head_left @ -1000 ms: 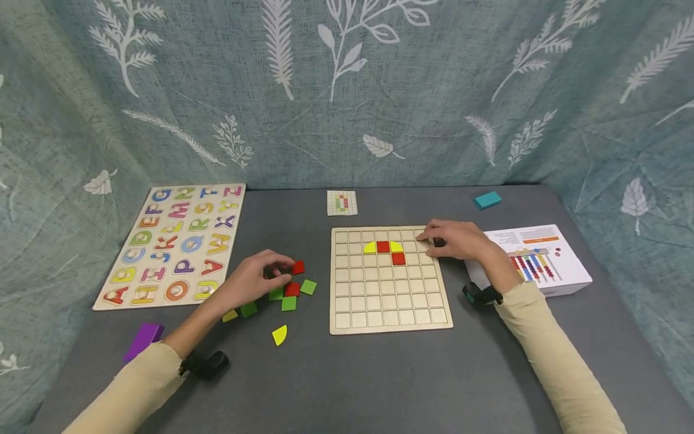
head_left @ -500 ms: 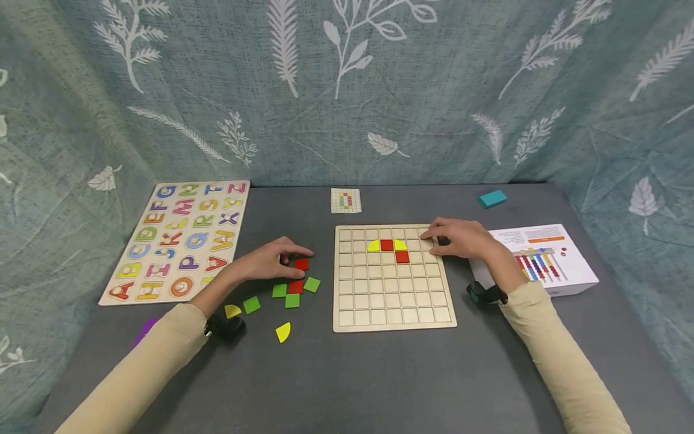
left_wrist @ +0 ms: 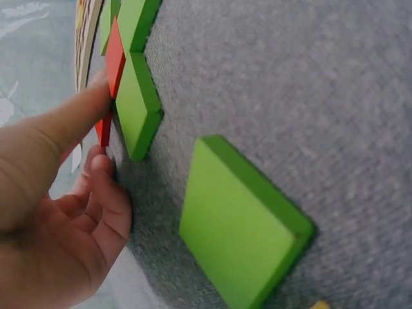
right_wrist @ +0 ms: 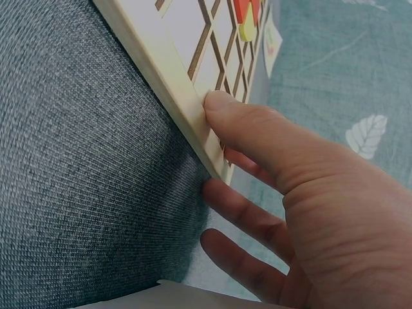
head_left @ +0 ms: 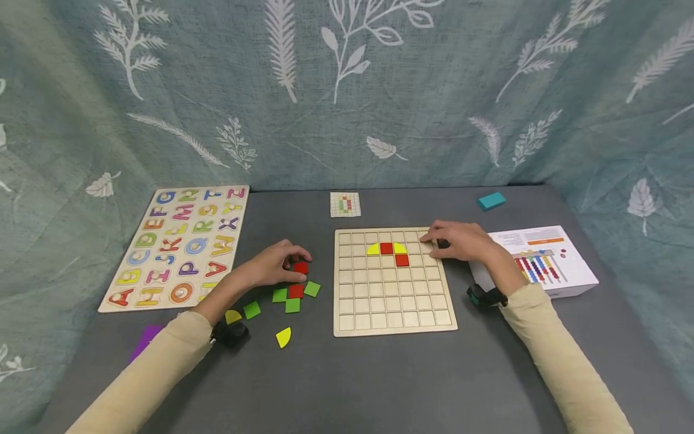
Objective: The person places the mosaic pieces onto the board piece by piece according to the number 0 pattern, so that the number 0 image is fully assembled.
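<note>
My left hand (head_left: 273,263) has its thumb and index finger on either side of a red square tile (head_left: 300,267), pinching it where it lies on the table. In the left wrist view, part of this red tile (left_wrist: 102,132) shows between thumb and fingers. A second red tile (head_left: 295,291) and several green tiles (head_left: 293,305) lie just below. My right hand (head_left: 461,239) rests at the right edge of the wooden grid board (head_left: 374,304), its thumb on the rim in the right wrist view. Yellow quarter-round pieces (head_left: 373,249) and red squares (head_left: 402,260) sit in the board's upper cells.
A small pattern card (head_left: 345,205) lies behind the board. At the left is an alphabet puzzle (head_left: 184,247), with a purple block (head_left: 146,342) partly behind the left sleeve. A white box (head_left: 569,271) and a teal block (head_left: 491,201) stand right. Loose yellow pieces (head_left: 284,337) lie in front.
My left hand has moved right and reached over the upper red tile, then drawn its index finger and thumb in around it. My right hand has stayed at the board's edge.
</note>
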Demonstrator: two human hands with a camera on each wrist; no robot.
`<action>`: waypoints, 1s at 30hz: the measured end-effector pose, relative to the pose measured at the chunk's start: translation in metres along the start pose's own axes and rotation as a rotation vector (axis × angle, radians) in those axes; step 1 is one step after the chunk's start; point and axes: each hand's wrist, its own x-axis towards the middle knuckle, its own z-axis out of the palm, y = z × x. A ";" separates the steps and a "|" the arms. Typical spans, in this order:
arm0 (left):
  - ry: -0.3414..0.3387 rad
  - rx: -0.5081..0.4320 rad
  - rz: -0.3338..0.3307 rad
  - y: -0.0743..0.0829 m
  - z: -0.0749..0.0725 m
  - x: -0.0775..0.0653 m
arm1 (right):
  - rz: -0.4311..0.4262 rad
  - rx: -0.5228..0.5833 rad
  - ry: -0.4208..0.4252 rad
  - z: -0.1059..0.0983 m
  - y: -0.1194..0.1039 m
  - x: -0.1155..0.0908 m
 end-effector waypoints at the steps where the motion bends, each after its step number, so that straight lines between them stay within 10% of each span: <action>1: 0.001 0.005 0.003 0.001 0.001 0.001 | 0.005 0.000 -0.002 0.000 0.001 -0.001; 22: 0.050 0.195 -0.080 0.017 0.006 -0.002 | 0.016 0.002 -0.014 0.003 -0.002 -0.001; 30: 0.091 0.104 0.026 0.029 0.005 0.005 | 0.020 -0.008 -0.017 0.000 -0.001 -0.002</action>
